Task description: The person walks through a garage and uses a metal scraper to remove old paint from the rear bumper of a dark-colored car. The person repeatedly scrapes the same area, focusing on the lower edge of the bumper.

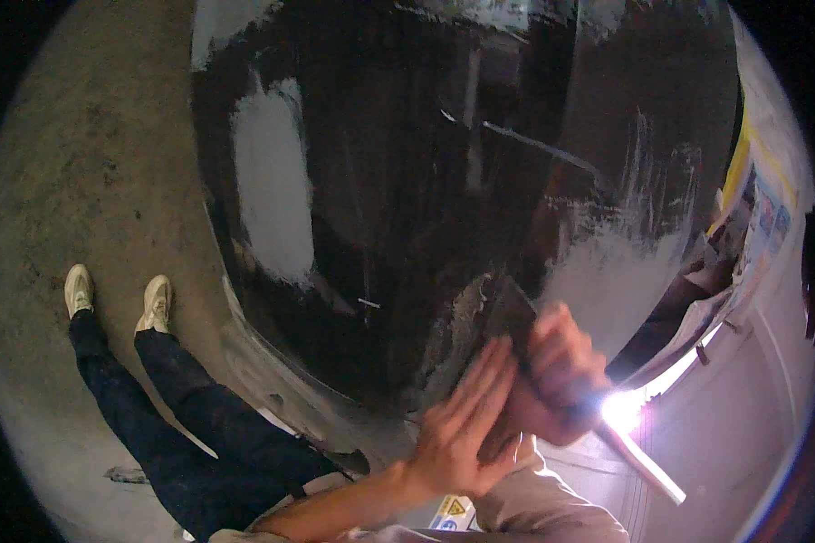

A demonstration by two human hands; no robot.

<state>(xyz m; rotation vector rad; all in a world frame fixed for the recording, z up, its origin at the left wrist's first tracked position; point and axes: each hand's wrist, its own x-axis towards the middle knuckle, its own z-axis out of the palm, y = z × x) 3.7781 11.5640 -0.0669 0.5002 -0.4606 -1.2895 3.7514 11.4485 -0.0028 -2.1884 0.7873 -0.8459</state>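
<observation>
A large dark car body panel point(380, 181) curves across the middle in front of me, with pale grey patches on it. My left hand point(466, 421) lies against its lower part, fingers stretched out and close together. Just right of it, my right hand point(566, 366) is bent round a dark flat piece point(512, 308) that rests on the panel; its exact kind cannot be made out. A dull, scuffed area point(457, 326) shows beside the fingertips. One grey patch point(272, 181) is at the left, and a streaky one point(616, 262) lies beyond my right hand.
Masking paper point(765, 208) with yellow tape edges the panel at the right. A bright light point(620, 409) glares beside my right hand, near a white bar point(647, 466). Concrete floor point(109, 181) stretches along the left, where my legs and light shoes point(157, 303) show.
</observation>
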